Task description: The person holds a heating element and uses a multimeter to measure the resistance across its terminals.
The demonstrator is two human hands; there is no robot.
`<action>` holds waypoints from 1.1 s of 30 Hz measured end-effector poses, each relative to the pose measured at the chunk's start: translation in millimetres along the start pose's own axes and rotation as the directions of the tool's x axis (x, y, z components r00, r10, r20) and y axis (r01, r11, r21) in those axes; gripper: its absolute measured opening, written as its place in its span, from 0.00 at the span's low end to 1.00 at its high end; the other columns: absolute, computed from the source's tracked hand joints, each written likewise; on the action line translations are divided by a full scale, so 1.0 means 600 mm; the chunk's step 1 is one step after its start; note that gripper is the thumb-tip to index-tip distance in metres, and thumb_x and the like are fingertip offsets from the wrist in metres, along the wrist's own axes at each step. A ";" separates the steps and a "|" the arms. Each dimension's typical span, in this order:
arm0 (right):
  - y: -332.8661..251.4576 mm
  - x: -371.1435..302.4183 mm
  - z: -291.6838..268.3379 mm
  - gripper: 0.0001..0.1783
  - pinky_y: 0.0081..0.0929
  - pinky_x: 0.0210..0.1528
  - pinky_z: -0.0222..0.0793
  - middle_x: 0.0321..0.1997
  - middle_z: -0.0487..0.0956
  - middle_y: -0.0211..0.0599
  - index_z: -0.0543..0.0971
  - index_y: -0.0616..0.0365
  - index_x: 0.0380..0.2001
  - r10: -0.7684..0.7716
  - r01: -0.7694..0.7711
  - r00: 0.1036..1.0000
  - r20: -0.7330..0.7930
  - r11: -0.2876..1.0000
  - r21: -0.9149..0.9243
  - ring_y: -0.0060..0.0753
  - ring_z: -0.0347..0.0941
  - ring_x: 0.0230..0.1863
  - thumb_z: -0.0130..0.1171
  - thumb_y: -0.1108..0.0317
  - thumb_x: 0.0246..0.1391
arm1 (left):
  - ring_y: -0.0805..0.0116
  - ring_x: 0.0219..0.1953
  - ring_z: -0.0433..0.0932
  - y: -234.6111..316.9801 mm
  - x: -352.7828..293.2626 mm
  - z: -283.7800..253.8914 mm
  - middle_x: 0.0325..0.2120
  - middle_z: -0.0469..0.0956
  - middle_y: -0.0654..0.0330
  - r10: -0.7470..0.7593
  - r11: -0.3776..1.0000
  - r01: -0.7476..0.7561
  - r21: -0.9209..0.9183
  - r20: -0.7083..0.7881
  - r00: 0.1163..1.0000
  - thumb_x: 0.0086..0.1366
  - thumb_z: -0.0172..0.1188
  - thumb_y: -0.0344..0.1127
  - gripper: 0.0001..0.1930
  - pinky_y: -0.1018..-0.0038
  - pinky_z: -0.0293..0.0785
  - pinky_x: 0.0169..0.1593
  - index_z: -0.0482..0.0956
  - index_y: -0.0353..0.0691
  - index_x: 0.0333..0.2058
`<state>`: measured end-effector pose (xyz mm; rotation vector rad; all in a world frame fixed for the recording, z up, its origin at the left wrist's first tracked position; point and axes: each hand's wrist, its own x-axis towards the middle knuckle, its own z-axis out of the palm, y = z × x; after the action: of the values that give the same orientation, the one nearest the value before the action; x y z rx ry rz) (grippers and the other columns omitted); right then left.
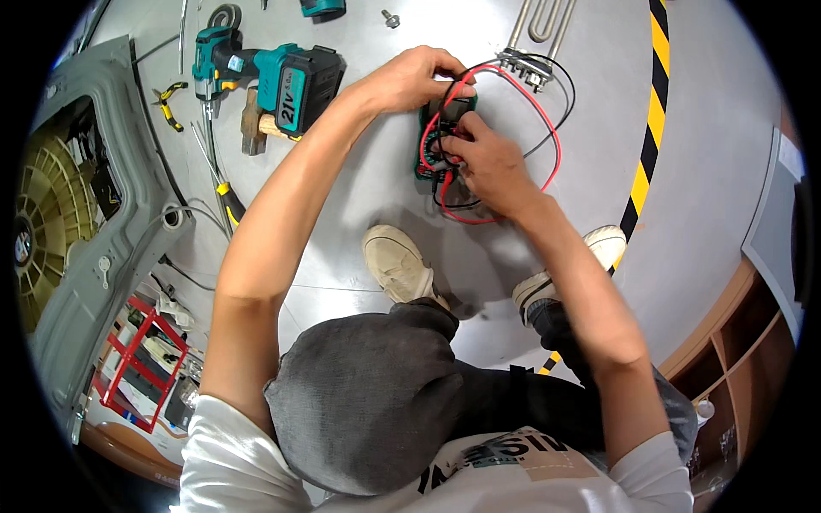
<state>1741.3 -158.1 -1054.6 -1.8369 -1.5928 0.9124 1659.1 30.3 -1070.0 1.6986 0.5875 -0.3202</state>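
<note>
A dark green multimeter [425, 164] lies on the grey floor in front of me. My left hand [417, 79] is closed around its upper end, fingertips by the screen. With bent fingers my right hand [494, 162] pinches at its dial, which those fingers partly hide. A red test lead [558, 141] and a black test lead [571, 94] loop over the meter and both hands. Just beyond, to the right, lies a heating element [526, 61] with bent metal tubes and a terminal plate. The leads cross close to its terminals; whether the probes touch them I cannot tell.
A teal cordless power tool [218, 64], a hammer [254, 120], yellow-black pliers [174, 106] and a screwdriver [229, 203] lie left. A bolt [390, 18] is ahead. An opened grey appliance [128, 231] stands far left; striped tape [648, 154] and a wooden shelf [727, 346] are right.
</note>
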 end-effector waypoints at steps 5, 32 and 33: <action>0.019 0.040 -0.023 0.11 0.35 0.33 0.71 0.38 0.71 0.32 0.79 0.51 0.34 -0.322 0.349 0.923 0.210 0.931 -0.105 0.37 0.74 0.35 0.55 0.74 0.45 | 0.76 0.34 0.72 -0.009 0.003 0.000 0.31 0.78 0.62 0.019 0.999 -0.017 -0.051 0.037 0.999 0.59 0.64 0.43 0.17 0.77 0.70 0.40 0.81 0.35 0.41; 0.024 -0.071 -0.086 0.22 0.27 0.36 0.75 0.35 0.78 0.44 0.74 0.68 0.41 0.882 0.163 0.393 -0.261 0.213 0.963 0.31 0.76 0.31 0.47 0.55 0.64 | 0.43 0.37 0.76 0.101 0.259 0.029 0.31 0.75 0.38 0.070 0.909 0.136 0.395 -0.464 0.883 0.60 0.51 0.49 0.24 0.55 0.71 0.43 0.76 0.26 0.30; 0.026 -0.074 -0.088 0.22 0.27 0.37 0.75 0.36 0.78 0.44 0.74 0.68 0.40 0.880 0.169 0.389 -0.271 0.221 0.960 0.32 0.76 0.32 0.47 0.55 0.64 | 0.43 0.37 0.76 0.098 0.256 0.030 0.32 0.75 0.38 0.069 0.929 0.117 0.351 -0.476 0.877 0.61 0.50 0.49 0.24 0.54 0.70 0.44 0.75 0.26 0.31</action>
<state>1788.7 -202.6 -1027.1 -1.3295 0.3139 0.6453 1820.9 37.0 -1104.3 2.1615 0.9629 -0.0128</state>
